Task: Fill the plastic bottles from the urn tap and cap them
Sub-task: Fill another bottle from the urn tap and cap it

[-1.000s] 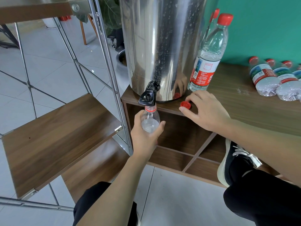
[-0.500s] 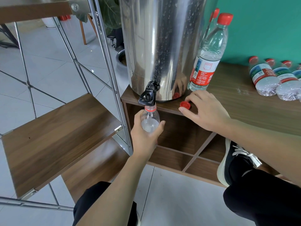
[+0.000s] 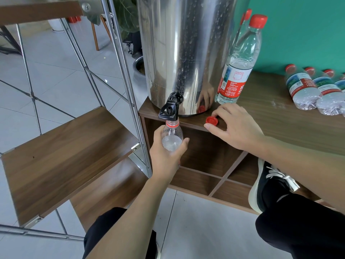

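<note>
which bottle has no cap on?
The bottle gripped by the left hand under the tap. The upright bottle and the lying bottles are red-capped.

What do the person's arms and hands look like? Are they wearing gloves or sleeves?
No gloves and no sleeves show. The left hand and right hand are bare, and both forearms are bare as far as the picture shows. No watch, ring or bracelet shows.
</note>
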The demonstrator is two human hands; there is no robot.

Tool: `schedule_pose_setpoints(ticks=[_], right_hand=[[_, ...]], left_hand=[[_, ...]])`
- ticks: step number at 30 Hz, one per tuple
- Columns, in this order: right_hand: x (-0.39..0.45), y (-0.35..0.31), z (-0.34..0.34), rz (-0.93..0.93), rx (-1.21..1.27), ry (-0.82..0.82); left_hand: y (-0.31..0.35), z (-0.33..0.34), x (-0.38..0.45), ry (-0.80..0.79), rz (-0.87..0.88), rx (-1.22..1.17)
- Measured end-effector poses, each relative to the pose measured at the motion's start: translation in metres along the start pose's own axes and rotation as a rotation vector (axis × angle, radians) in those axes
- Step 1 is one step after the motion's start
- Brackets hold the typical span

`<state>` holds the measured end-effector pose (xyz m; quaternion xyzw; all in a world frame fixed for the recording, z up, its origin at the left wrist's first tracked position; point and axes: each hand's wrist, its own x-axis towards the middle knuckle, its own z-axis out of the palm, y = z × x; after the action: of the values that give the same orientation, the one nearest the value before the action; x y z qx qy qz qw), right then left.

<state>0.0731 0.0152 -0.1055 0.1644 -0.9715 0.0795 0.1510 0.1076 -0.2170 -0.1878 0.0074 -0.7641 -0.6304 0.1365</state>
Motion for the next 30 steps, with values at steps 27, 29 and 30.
schedule_pose_setpoints(ticks=[27, 29, 30], right_hand=[[-0.0009, 0.0028, 0.0023, -0.026, 0.019, 0.011], [-0.0017, 0.0034, 0.0026, -0.038, 0.033, 0.02], [-0.0019, 0.004, 0.0025, -0.045, 0.035, 0.023]], left_hand=[[0.0052, -0.0014, -0.0023, -0.008, -0.018, -0.027], [0.005, -0.0013, -0.0026, -0.008, -0.019, -0.031], [0.0049, -0.0011, -0.0025, -0.01, -0.018, -0.033]])
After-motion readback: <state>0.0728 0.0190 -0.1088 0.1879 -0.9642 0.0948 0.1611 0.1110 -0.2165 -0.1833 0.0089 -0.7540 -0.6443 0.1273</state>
